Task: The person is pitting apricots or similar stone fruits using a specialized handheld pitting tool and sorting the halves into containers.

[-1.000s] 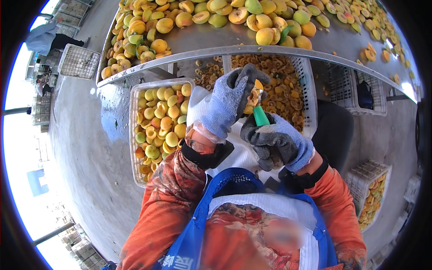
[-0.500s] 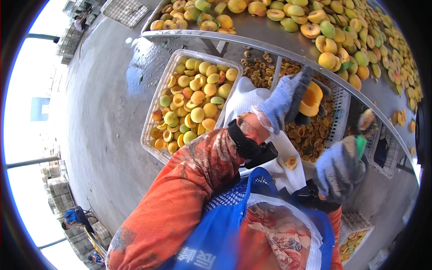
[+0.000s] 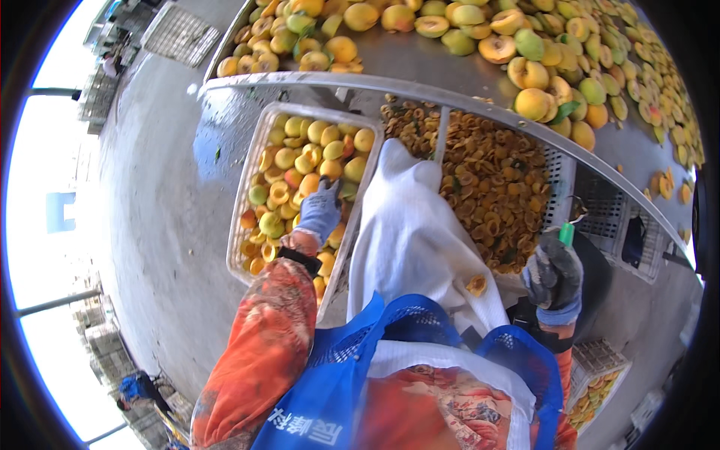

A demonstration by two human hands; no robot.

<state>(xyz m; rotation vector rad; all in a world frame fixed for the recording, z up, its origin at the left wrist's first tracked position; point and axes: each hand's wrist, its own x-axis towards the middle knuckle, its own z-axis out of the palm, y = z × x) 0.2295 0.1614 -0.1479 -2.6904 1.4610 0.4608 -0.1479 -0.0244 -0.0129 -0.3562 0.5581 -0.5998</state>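
Moved since half a second ago: left hand (image 3: 321,210) is no longer holding a fruit half over the scrap crate (image 3: 559,196); it's now reaching down into the fruit crate (image 3: 322,113) on my left.

Near to far: blue apron (image 3: 322,397) is hanging over my front, white cloth (image 3: 409,225) is covering my legs, one small scrap (image 3: 476,285) is lying on it. Right hand (image 3: 553,274) is closing around a green-handled tool (image 3: 567,234), metal tip pointing up and away, well apart from the left. Left fingers are touching the fruit halves (image 3: 307,184) piled in that crate; can't tell if they're gripping one.

Scrap crate is sitting between and beyond my hands, brown-orange scraps (image 3: 495,180) filling it. Past that, the metal tabletop (image 3: 420,56) is running across, carrying more yellow and green fruit (image 3: 532,105), whole-looking and cut, heaped thickest to the right. Farther left, wet patch (image 3: 217,142) is shining on the floor (image 3: 169,225), and a pale crate (image 3: 180,36) is standing beyond it.
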